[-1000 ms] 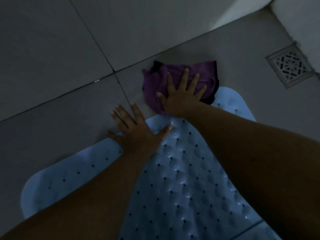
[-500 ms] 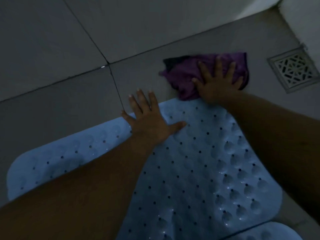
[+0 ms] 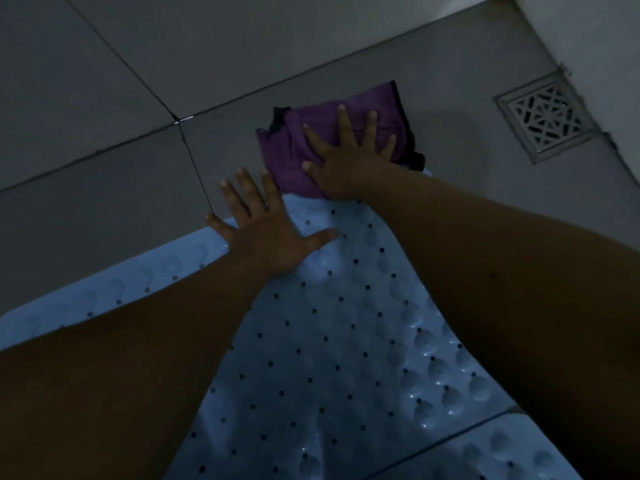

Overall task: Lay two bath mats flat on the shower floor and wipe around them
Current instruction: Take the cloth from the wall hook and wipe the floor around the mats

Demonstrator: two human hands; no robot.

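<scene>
A pale blue bath mat (image 3: 346,334) with small holes and round bumps lies flat on the grey tiled shower floor. Part of a second blue mat (image 3: 502,448) shows at the bottom right, edge to edge with the first. My left hand (image 3: 266,233) rests flat, fingers spread, on the first mat's far edge. My right hand (image 3: 349,150) presses flat on a folded purple cloth (image 3: 294,157) that lies on the floor just beyond the mat's far edge. Both forearms cover much of the mat.
A square metal floor drain (image 3: 547,119) with a lattice grate sits at the upper right, close to a white wall (image 3: 588,36). Dark grout lines (image 3: 194,161) cross the large grey tiles (image 3: 104,81) to the left and beyond the cloth.
My right hand slid the purple cloth to the right along the mat's far edge, then back a little to the left. My left hand stayed flat on the mat.
</scene>
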